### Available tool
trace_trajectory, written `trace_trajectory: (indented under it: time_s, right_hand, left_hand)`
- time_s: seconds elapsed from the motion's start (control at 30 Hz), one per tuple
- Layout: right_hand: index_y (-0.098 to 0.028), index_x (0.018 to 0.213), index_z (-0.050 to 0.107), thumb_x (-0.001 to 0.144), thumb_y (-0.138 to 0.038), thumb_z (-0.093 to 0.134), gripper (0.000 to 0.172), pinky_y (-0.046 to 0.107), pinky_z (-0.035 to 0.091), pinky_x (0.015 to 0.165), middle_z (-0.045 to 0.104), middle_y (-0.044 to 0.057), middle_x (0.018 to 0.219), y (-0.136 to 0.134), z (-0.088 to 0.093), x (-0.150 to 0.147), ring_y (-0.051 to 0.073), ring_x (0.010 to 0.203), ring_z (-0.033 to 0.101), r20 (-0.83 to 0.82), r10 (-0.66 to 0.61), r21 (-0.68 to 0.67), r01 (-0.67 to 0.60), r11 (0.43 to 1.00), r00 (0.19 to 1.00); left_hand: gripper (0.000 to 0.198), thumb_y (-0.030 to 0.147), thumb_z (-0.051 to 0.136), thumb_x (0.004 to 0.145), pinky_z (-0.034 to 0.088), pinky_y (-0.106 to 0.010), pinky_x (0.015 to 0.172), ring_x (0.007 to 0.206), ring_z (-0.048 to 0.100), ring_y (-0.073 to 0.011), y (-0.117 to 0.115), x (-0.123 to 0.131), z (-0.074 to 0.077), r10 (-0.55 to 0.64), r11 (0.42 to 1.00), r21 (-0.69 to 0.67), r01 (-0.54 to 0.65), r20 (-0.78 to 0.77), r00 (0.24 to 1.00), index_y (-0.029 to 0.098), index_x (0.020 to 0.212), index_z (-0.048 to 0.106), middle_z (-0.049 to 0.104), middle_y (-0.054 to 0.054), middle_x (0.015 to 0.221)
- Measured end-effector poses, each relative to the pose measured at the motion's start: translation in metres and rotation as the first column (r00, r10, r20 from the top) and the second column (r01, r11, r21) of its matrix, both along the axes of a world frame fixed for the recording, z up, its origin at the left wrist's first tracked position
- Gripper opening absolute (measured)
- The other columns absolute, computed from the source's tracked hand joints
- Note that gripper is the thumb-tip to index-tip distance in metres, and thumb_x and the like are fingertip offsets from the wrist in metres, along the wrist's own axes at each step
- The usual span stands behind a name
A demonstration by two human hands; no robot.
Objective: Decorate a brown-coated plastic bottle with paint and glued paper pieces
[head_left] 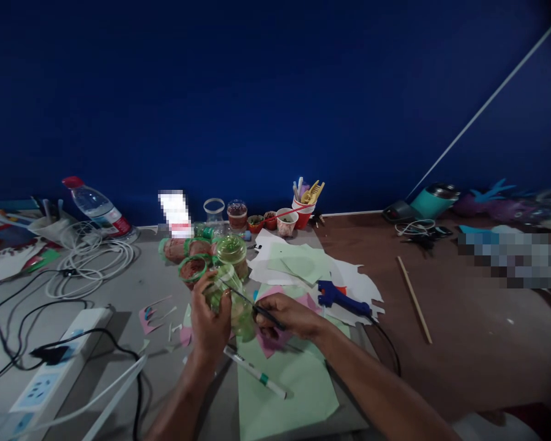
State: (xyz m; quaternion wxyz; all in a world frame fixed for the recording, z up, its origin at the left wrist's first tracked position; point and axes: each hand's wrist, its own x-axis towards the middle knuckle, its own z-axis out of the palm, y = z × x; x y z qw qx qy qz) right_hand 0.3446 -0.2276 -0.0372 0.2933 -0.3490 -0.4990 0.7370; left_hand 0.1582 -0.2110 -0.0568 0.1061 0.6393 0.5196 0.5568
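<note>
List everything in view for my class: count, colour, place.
plastic vessel: 1, see-through green, centre
thin tool: 1, dark, centre
marker: 1, white and green, on green paper
green paper: several, pale, centre
pink scraps: several, pink, centre
glue gun: 1, blue, on white paper
containers: several, reddish-brown and green, rear centre
cups: several, red and white, rear centre
bottle: 1, clear and red, rear left
cables: several, white and black, left
power strip: 1, white, left
flask: 1, turquoise, rear right
stick: 1, beige, right
wall: 1, dark blue, rear
left hand: 1, bare, centre
right hand: 1, bare, centre
</note>
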Motion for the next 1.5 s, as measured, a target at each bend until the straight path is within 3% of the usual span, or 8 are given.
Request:
trace_trajectory:
  time_s: [0.37,0.63,0.97,1.17,1.33,1.5]
  right_hand:
    - [-0.017,0.06,0.045,0.075,-0.046,0.065,0.038,0.019,0.027,0.042,0.047,-0.006,0.046,0.001,-0.001,0.002,0.005,0.041,0.042,-0.001,0.037,0.007,-0.037,0.999,0.999]
    - [-0.014,0.062,0.052,0.064,-0.041,0.073,0.035,0.019,0.031,0.046,0.051,-0.004,0.055,0.003,-0.004,0.003,0.006,0.048,0.044,-0.034,0.019,0.003,-0.019,1.0,0.999]
    - [-0.015,0.06,0.05,0.07,-0.045,0.07,0.037,0.019,0.03,0.046,0.048,-0.006,0.051,0.002,-0.001,0.002,0.005,0.046,0.04,0.12,0.018,0.079,-0.027,0.997,0.993]
    - [-0.016,0.059,0.047,0.069,-0.05,0.071,0.043,0.019,0.026,0.045,0.046,-0.007,0.048,0.002,-0.005,0.001,0.004,0.043,0.036,0.084,0.015,0.056,-0.02,0.998,0.996]
    - [-0.014,0.062,0.05,0.062,-0.051,0.075,0.044,0.02,0.028,0.047,0.049,-0.004,0.054,0.002,-0.003,0.003,0.006,0.048,0.041,-0.065,-0.001,-0.037,-0.001,0.999,0.998]
    - [-0.016,0.06,0.045,0.06,-0.043,0.078,0.042,0.021,0.02,0.045,0.036,-0.009,0.051,0.002,0.004,0.005,0.003,0.045,0.028,-0.084,0.008,-0.084,-0.015,0.996,0.996]
  left_hand:
    - [0.037,0.027,0.058,0.084,0.041,-0.042,0.099,0.116,0.052,-0.0248,0.0,-0.002,-0.005,-0.068,0.998,0.007,0.068,0.061,0.996,0.021,0.119,0.049,0.057,-0.011,0.12]
    - [0.036,0.027,0.059,0.084,0.041,-0.043,0.099,0.117,0.053,-0.0256,0.001,0.0,-0.007,-0.061,0.997,0.042,0.06,0.008,0.998,0.021,0.118,0.049,0.056,-0.012,0.121]
    - [0.035,0.029,0.057,0.085,0.041,-0.045,0.1,0.118,0.052,-0.0264,-0.001,0.002,-0.009,-0.081,0.996,0.044,0.08,0.011,0.997,0.02,0.117,0.048,0.056,-0.013,0.122]
    - [0.034,0.026,0.057,0.084,0.041,-0.044,0.099,0.117,0.052,-0.0263,-0.001,0.002,-0.007,-0.069,0.994,0.08,0.071,-0.025,0.997,0.02,0.116,0.048,0.056,-0.014,0.121]
    - [0.033,0.026,0.058,0.083,0.042,-0.044,0.099,0.117,0.053,-0.0264,0.0,0.002,-0.01,-0.079,0.994,0.072,0.081,-0.038,0.996,0.021,0.115,0.05,0.056,-0.012,0.121]
    - [0.034,0.026,0.056,0.083,0.042,-0.046,0.098,0.116,0.054,-0.0271,-0.002,0.004,-0.009,-0.087,0.993,0.075,0.09,-0.044,0.995,0.021,0.115,0.049,0.056,-0.013,0.12]
